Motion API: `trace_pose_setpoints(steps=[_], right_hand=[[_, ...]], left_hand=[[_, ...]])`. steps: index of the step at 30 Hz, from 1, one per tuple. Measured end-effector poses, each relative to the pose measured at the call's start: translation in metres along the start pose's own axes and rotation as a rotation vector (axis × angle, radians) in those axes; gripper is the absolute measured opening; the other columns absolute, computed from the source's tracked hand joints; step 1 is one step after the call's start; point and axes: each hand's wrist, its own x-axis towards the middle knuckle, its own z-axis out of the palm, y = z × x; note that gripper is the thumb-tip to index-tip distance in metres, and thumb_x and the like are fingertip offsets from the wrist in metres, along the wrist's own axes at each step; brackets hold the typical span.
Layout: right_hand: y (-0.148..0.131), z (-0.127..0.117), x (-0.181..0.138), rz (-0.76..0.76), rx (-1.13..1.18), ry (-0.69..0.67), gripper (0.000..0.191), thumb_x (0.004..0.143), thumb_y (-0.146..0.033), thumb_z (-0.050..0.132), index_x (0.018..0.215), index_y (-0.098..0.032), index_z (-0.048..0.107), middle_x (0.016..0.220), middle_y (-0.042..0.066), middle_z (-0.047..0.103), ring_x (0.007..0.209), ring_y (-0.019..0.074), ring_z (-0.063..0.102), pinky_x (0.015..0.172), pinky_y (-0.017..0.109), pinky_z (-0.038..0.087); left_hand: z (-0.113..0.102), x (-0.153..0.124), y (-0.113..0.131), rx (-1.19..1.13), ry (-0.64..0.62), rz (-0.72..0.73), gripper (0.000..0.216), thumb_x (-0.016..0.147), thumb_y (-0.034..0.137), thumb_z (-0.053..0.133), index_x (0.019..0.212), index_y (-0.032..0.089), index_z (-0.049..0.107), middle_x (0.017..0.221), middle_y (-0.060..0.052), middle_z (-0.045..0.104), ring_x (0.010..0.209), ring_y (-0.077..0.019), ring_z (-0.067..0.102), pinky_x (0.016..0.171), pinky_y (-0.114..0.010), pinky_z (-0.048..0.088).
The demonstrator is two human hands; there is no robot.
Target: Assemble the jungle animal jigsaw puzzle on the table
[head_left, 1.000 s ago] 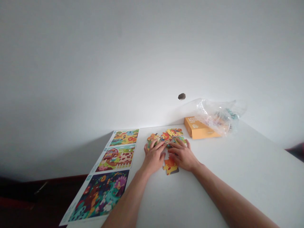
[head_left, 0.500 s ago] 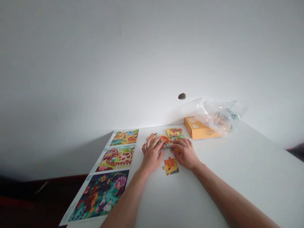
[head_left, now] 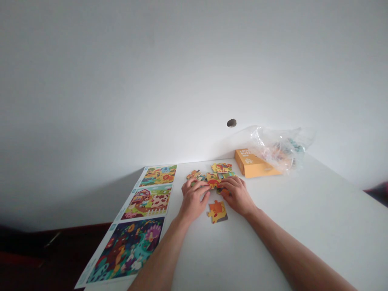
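Several jigsaw pieces lie in a loose pile between my hands on the white table. My left hand (head_left: 193, 201) rests at the pile's left, fingers stretched over it, thumb apart, tips touching a yellow puzzle piece with a red-orange round shape (head_left: 214, 183). From the right, my right hand (head_left: 238, 195) has its fingers curled down on that piece's edge, which they partly hide. Beyond them lie a yellow-and-red piece (head_left: 222, 167) and an orange-brown piece (head_left: 194, 174). Nearer me, apart from the pile, is an orange-and-yellow puzzle piece (head_left: 217, 211) with a grey corner.
At left lies a sheet with three printed pictures (head_left: 147, 201), partly behind my left forearm. A yellow puzzle box (head_left: 256, 169) stands at the back right, with a clear plastic bag (head_left: 279, 147) of pieces on it. The wall behind has a small hole (head_left: 231, 123).
The piece with the red-orange shape has shifted slightly right and towards me. My left fingers have drawn back from over it and lie closer together. My right hand has barely moved.
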Motion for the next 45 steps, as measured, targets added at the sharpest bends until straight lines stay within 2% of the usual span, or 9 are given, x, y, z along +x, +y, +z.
trace_pose_setpoints(steps=[4,7,16,24,28,31,34,36,45], right_hand=[[0.002,0.003,-0.001,-0.009,-0.007,-0.017,0.023,0.086,-0.025,0.068,0.109,-0.028,0.068,0.118,0.003,0.066,0.115,0.0252,0.050,0.101,0.043,0.035],[0.002,0.004,-0.001,-0.019,-0.005,-0.029,0.020,0.085,-0.026,0.069,0.105,-0.028,0.069,0.117,0.003,0.068,0.115,0.0261,0.050,0.100,0.043,0.035],[-0.004,-0.001,-0.001,-0.064,0.037,-0.070,0.023,0.082,-0.021,0.069,0.103,-0.027,0.069,0.115,0.001,0.069,0.115,0.0269,0.049,0.102,0.044,0.031],[-0.008,-0.008,-0.003,-0.075,0.079,-0.087,0.015,0.082,-0.020,0.064,0.095,-0.024,0.070,0.092,0.004,0.071,0.096,0.0226,0.054,0.095,0.040,0.033],[-0.011,-0.012,-0.004,-0.094,0.089,-0.156,0.015,0.082,-0.027,0.066,0.096,-0.024,0.070,0.090,0.004,0.070,0.093,0.0226,0.053,0.094,0.040,0.033],[-0.014,-0.014,-0.005,-0.148,0.099,-0.226,0.027,0.078,-0.038,0.072,0.102,-0.026,0.069,0.099,0.004,0.069,0.100,0.0246,0.052,0.100,0.043,0.028],[-0.017,-0.015,-0.007,-0.171,0.090,-0.282,0.039,0.071,-0.047,0.077,0.105,-0.028,0.069,0.102,0.004,0.067,0.102,0.0257,0.051,0.103,0.045,0.024],[-0.018,-0.017,-0.007,-0.172,0.080,-0.309,0.040,0.071,-0.047,0.078,0.105,-0.028,0.069,0.101,0.004,0.066,0.103,0.0258,0.051,0.104,0.045,0.023],[-0.018,-0.023,-0.006,-0.211,0.079,-0.364,0.026,0.071,-0.042,0.077,0.092,-0.028,0.072,0.088,0.003,0.066,0.096,0.0249,0.052,0.105,0.048,0.019]], left_hand=[[0.005,-0.001,-0.002,0.038,-0.018,-0.025,0.030,0.082,0.027,0.066,0.112,0.030,0.070,0.132,-0.002,0.060,0.125,-0.0330,0.041,0.104,-0.053,0.034],[0.010,-0.003,-0.004,0.033,-0.039,-0.027,0.028,0.080,0.029,0.070,0.108,0.030,0.071,0.126,-0.002,0.064,0.124,-0.0322,0.042,0.104,-0.051,0.034],[0.011,-0.001,-0.005,0.006,0.030,-0.052,0.011,0.079,0.029,0.072,0.090,0.029,0.074,0.103,-0.002,0.071,0.113,-0.0300,0.049,0.100,-0.046,0.037],[0.006,-0.001,-0.006,-0.032,0.042,-0.038,0.012,0.081,0.025,0.069,0.093,0.027,0.072,0.102,-0.004,0.070,0.112,-0.0292,0.050,0.102,-0.046,0.037],[0.005,-0.003,-0.006,-0.032,0.030,-0.059,0.038,0.080,0.016,0.066,0.116,0.026,0.065,0.105,-0.006,0.067,0.112,-0.0299,0.050,0.100,-0.046,0.038],[0.004,-0.004,-0.006,-0.036,0.025,-0.074,0.053,0.080,0.009,0.061,0.130,0.024,0.055,0.103,-0.007,0.066,0.105,-0.0283,0.052,0.095,-0.045,0.039],[0.002,-0.004,-0.005,-0.042,0.004,-0.063,0.051,0.080,0.007,0.060,0.128,0.025,0.057,0.098,-0.006,0.066,0.097,-0.0266,0.054,0.091,-0.042,0.041],[0.000,-0.003,-0.005,-0.048,-0.010,-0.058,0.048,0.080,0.007,0.058,0.125,0.025,0.059,0.095,-0.006,0.066,0.095,-0.0259,0.055,0.089,-0.041,0.042],[-0.014,-0.003,-0.003,-0.137,-0.038,-0.096,0.038,0.086,0.007,0.049,0.116,0.023,0.064,0.106,-0.006,0.069,0.102,-0.0221,0.061,0.091,-0.037,0.042]])
